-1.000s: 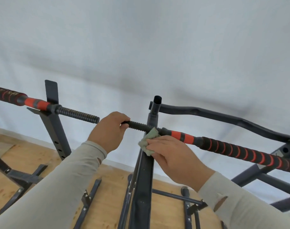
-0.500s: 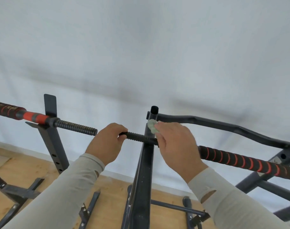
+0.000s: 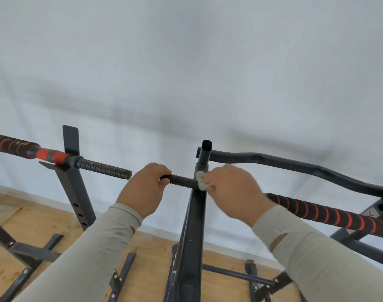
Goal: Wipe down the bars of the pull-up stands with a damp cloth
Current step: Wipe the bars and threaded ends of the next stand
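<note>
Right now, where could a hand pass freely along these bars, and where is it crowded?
Free: the gap between the left bar's threaded end and the left hand. Crowded: the upright post, where the right hand presses the cloth.

Count, head view: two hands, left hand (image 3: 146,188) and right hand (image 3: 232,188). One cloth (image 3: 201,180), at the right fingers. Two threaded bars: one (image 3: 182,180) between the two hands, one (image 3: 103,167) left of the left fingers. Two uprights: one (image 3: 194,225) below the right fingers, one (image 3: 74,184) far left. One curved black bar (image 3: 295,165) beyond the right fingers.
</note>
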{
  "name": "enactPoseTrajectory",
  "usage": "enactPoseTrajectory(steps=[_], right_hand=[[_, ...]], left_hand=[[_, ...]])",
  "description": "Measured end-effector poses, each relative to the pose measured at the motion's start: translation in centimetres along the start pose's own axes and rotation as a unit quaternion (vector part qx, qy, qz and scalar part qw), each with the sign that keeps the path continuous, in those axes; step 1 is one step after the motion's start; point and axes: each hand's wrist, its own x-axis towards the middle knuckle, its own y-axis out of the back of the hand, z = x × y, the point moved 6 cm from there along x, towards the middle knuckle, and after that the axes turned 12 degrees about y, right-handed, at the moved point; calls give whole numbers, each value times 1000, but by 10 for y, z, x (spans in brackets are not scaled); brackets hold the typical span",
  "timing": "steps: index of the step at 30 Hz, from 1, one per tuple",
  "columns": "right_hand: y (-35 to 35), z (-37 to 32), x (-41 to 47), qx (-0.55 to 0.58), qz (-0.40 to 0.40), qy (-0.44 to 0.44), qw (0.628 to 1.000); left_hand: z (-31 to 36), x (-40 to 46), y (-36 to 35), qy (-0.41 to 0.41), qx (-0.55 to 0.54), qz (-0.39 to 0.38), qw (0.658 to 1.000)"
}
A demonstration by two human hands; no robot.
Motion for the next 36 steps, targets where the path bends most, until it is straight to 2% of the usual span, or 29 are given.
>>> enactPoseTrajectory(steps=[4, 7, 10, 13, 16, 18, 21, 23, 25, 28, 29, 32, 35, 36], right_hand=[[8, 15, -11, -19, -18, -17, 1000], [-2, 4, -2, 54, 2, 5, 999], [-14, -4, 4, 62, 40, 39, 996], [-14, 1, 13, 136, 63, 1, 989], [-18, 24, 36, 263, -31, -104, 959], [-20, 33, 50, 299, -81, -127, 942], [-17, 33, 59, 235, -100, -76, 964], [-15, 32, 47, 276, -76, -50, 957], [-12, 29, 25, 269, -56, 0, 961], [-9, 19, 2, 134, 6, 126, 983], [-11, 17, 0, 119, 20, 140, 983], [-15, 17, 9, 156, 20, 68, 985], [-16, 29, 31, 222, -18, -50, 974], [-15, 35, 36, 213, -35, -75, 974]], left_hand=[[0, 1, 1, -2, -8, -3, 1000], [-1, 1, 0, -5, -16, -1, 1000], [-1, 0, -1, -21, -17, 13, 1000], [-1, 1, -2, -30, -13, 22, 999], [-2, 0, -3, -33, -18, 27, 999], [-3, -1, -4, -31, -18, 29, 999], [-2, 0, -3, -27, -15, 31, 999], [-2, 0, -2, -27, -11, 33, 999], [-2, 0, -2, -28, -8, 33, 999], [-3, 0, -2, -27, 5, 32, 999], [-2, 0, -2, -29, 10, 32, 999], [1, -1, -2, -26, 9, 31, 999], [3, 0, -1, -18, 10, 29, 999], [3, 0, -1, -17, 13, 28, 999]])
